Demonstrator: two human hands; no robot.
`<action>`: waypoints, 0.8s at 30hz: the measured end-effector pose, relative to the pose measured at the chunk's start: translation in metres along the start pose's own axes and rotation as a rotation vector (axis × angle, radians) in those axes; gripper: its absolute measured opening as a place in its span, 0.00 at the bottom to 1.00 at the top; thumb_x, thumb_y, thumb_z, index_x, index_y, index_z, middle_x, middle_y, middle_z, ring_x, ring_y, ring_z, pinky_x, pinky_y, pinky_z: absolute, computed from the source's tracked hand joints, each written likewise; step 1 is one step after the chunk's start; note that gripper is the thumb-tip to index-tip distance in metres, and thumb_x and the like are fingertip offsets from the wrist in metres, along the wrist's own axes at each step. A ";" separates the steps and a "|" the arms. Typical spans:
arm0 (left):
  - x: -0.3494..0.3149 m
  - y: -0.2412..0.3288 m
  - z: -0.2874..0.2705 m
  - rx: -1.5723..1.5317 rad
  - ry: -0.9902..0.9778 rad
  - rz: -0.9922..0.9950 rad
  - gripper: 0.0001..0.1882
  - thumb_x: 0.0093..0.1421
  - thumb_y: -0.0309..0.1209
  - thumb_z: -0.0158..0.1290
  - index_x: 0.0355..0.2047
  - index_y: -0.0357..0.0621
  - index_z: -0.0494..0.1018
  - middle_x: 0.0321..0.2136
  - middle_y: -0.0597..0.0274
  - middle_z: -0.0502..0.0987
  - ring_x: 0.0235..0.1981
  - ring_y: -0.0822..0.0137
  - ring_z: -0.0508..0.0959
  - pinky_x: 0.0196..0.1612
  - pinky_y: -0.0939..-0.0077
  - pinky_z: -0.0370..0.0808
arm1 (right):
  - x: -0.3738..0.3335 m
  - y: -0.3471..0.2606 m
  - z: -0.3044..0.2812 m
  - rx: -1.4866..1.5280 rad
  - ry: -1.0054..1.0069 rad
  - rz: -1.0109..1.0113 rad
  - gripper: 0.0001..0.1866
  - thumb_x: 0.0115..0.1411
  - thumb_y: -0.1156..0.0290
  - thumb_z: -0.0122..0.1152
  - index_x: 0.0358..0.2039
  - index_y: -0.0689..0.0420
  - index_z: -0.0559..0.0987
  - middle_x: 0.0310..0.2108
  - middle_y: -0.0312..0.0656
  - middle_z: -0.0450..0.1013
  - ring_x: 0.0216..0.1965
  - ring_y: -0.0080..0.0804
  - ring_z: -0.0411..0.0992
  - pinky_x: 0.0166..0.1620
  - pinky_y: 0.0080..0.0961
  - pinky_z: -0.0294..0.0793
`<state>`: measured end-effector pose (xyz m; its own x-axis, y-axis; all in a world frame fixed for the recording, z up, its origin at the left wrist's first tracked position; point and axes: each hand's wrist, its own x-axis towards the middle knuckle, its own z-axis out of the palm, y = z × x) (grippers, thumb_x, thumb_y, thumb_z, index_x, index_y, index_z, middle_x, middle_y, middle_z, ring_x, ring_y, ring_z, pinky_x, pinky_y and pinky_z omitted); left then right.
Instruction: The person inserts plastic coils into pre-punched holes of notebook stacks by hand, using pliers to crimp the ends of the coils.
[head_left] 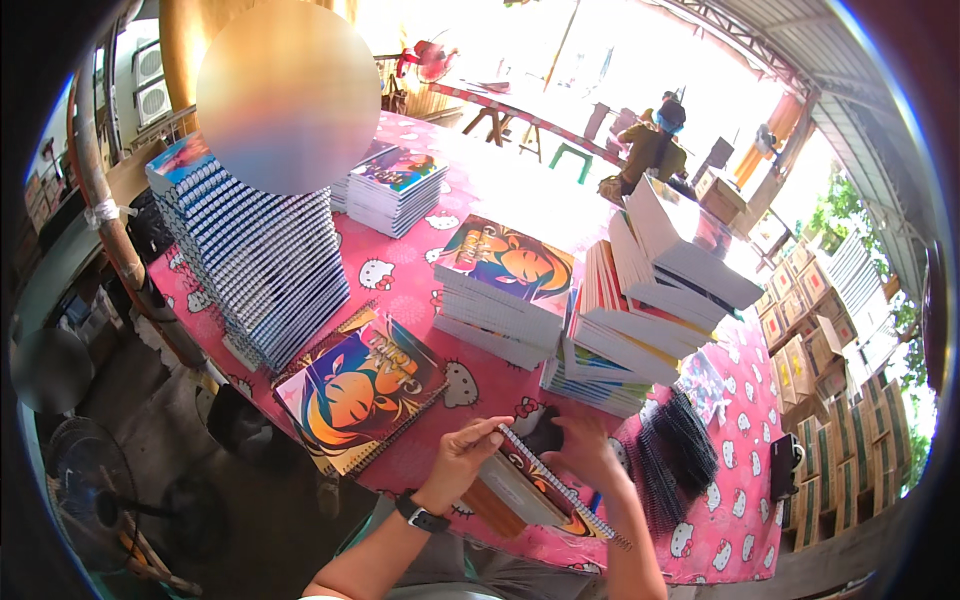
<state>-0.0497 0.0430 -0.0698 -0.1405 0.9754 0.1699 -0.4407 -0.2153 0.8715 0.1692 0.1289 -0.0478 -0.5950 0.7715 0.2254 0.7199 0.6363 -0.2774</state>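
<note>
Between my hands, a spiral-bound notebook (530, 490) leans at a slant over the near table edge, a coil running along its upper side. My left hand (462, 462), with a dark wristwatch, pinches the notebook's upper end beside the coil. On the coil's other side is my right hand (588, 455), thumb and fingers apart, close to a dark object (541, 432) that is partly hidden. Coil-bound notebooks with a colourful illustrated cover (360, 390) lie to the left. A pile of loose black binding coils (675, 455) lies right of my right forearm.
A tall stack of coil-bound notebooks (262, 265) stands at left. Stacks of unbound books (500, 315) and fanned-out books (625, 310) stand beyond my hands on the pink patterned table (400, 270). Cartons (845, 450) are piled at right; a standing fan (95, 480) is at left.
</note>
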 end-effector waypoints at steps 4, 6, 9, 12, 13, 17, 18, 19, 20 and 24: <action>0.007 0.018 0.004 0.164 -0.186 0.199 0.12 0.56 0.20 0.56 0.42 0.42 0.78 0.35 0.68 0.75 0.37 0.77 0.74 0.39 0.82 0.72 | -0.023 -0.067 -0.097 0.450 0.011 0.011 0.26 0.45 0.60 0.71 0.45 0.55 0.76 0.48 0.47 0.70 0.50 0.44 0.68 0.52 0.37 0.66; 0.003 0.037 0.017 0.255 -0.231 0.228 0.12 0.53 0.19 0.58 0.39 0.42 0.79 0.35 0.65 0.77 0.36 0.75 0.76 0.37 0.79 0.74 | -0.025 -0.107 -0.101 0.412 0.144 -0.065 0.21 0.46 0.66 0.71 0.42 0.56 0.77 0.41 0.45 0.73 0.43 0.41 0.71 0.46 0.33 0.70; -0.002 0.055 0.046 0.279 -0.268 0.280 0.12 0.50 0.15 0.58 0.36 0.39 0.79 0.33 0.62 0.76 0.34 0.75 0.76 0.36 0.83 0.73 | -0.043 -0.113 -0.086 0.359 0.308 0.052 0.19 0.47 0.70 0.69 0.41 0.56 0.77 0.31 0.42 0.73 0.34 0.38 0.72 0.36 0.30 0.71; -0.007 0.050 0.054 0.163 -0.274 0.234 0.10 0.49 0.18 0.60 0.34 0.40 0.79 0.31 0.62 0.77 0.32 0.72 0.78 0.36 0.79 0.75 | -0.054 -0.112 -0.090 0.361 0.322 0.015 0.17 0.49 0.75 0.66 0.42 0.59 0.75 0.31 0.43 0.73 0.29 0.39 0.72 0.32 0.29 0.71; -0.007 0.050 0.055 0.181 -0.273 0.243 0.10 0.49 0.17 0.60 0.34 0.39 0.78 0.32 0.61 0.77 0.32 0.73 0.77 0.35 0.81 0.74 | -0.056 -0.112 -0.090 0.394 0.319 0.005 0.17 0.50 0.75 0.65 0.41 0.59 0.75 0.31 0.43 0.73 0.29 0.39 0.72 0.31 0.29 0.71; -0.013 0.049 0.055 0.145 -0.229 0.227 0.11 0.49 0.14 0.59 0.33 0.37 0.78 0.32 0.61 0.77 0.33 0.74 0.77 0.34 0.83 0.74 | -0.053 -0.129 -0.083 0.373 0.412 0.039 0.14 0.50 0.75 0.65 0.39 0.59 0.75 0.31 0.43 0.73 0.29 0.40 0.71 0.32 0.31 0.70; -0.015 0.050 0.055 0.102 -0.205 0.216 0.11 0.49 0.14 0.59 0.33 0.38 0.78 0.32 0.61 0.77 0.32 0.74 0.77 0.34 0.83 0.74 | -0.051 -0.133 -0.084 0.356 0.426 0.022 0.14 0.50 0.74 0.65 0.38 0.59 0.75 0.30 0.43 0.73 0.29 0.40 0.71 0.33 0.31 0.70; -0.016 0.052 0.056 0.152 -0.218 0.264 0.10 0.49 0.16 0.59 0.33 0.38 0.79 0.32 0.61 0.77 0.32 0.73 0.77 0.34 0.82 0.74 | -0.049 -0.136 -0.084 0.341 0.440 0.004 0.14 0.50 0.73 0.66 0.37 0.59 0.75 0.30 0.43 0.73 0.29 0.40 0.70 0.33 0.31 0.70; -0.017 0.054 0.056 0.206 -0.231 0.308 0.10 0.49 0.17 0.59 0.33 0.39 0.79 0.31 0.61 0.77 0.32 0.72 0.78 0.34 0.81 0.74 | -0.049 -0.136 -0.083 0.318 0.444 0.024 0.13 0.50 0.72 0.67 0.36 0.59 0.75 0.29 0.42 0.72 0.29 0.40 0.70 0.33 0.32 0.70; -0.021 0.053 0.060 0.258 -0.247 0.378 0.09 0.50 0.19 0.59 0.34 0.40 0.79 0.31 0.61 0.77 0.31 0.71 0.78 0.33 0.80 0.74 | -0.051 -0.128 -0.088 0.288 0.415 0.056 0.12 0.48 0.69 0.68 0.31 0.58 0.76 0.26 0.40 0.70 0.28 0.38 0.69 0.32 0.31 0.68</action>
<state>-0.0165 0.0139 0.0003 -0.0208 0.8207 0.5710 -0.1626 -0.5663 0.8080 0.1383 0.0084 0.0582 -0.3238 0.7777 0.5389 0.5838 0.6124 -0.5330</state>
